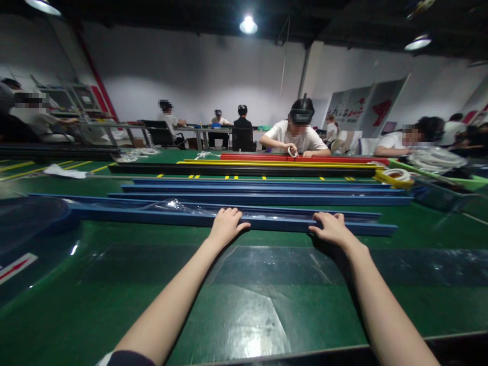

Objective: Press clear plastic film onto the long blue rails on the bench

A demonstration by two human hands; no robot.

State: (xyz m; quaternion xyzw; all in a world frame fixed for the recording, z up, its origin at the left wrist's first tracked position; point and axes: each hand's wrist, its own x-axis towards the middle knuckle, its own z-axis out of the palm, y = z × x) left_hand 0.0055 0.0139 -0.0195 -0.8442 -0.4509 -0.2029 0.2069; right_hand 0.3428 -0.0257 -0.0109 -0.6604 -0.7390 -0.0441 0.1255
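Note:
Both arms reach forward over a green table. My left hand [226,226] grips the near blue channel strip [278,224] around the middle, its fingers over the top and its thumb along the near side. Farther right, my right hand [330,228] holds the same strip, with fingers curled over its edge. Clear plastic film [173,206] lies in the strip left of my left hand. Just beyond are more blue strips [263,199], lying parallel to it. A wide sheet of clear film [267,264] is spread flat nearer to me.
Black [244,169], yellow [282,163] and red strips [305,158] lie farther back. A large blue film-covered object [34,229] is at the left. At the right are a yellow tray [394,181] and a green bin [438,174]. A person [297,134] works across the table.

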